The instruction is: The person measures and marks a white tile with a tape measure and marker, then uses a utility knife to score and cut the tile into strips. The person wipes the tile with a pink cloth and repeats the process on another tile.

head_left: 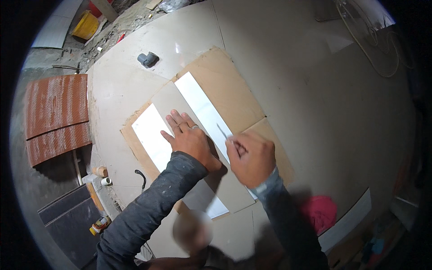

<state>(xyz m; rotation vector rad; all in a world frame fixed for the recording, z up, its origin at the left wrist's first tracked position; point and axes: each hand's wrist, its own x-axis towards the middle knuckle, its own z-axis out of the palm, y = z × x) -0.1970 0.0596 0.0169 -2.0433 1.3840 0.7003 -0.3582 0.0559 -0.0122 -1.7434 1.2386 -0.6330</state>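
Observation:
My left hand (191,140) lies flat with its fingers spread, pressing on a long grey-beige strip (166,95). This strip rests across a white sheet (194,90), which shows along both of its long sides. Under them is a piece of brown cardboard (231,85). My right hand (254,158) is closed around a thin pointed tool (222,130), and its tip is over the white band just right of the strip. The tool's handle is hidden in my fist, so its exact kind cannot be made out.
Beyond the cardboard sits a grey pipe elbow (147,59) on the large pale slab (121,85). Reddish ribbed tiles (56,105) and dark panels (67,220) lie left, a yellow bucket (85,25) far left. Pink cloth (320,212) is near right; a cord (382,74) loops far right.

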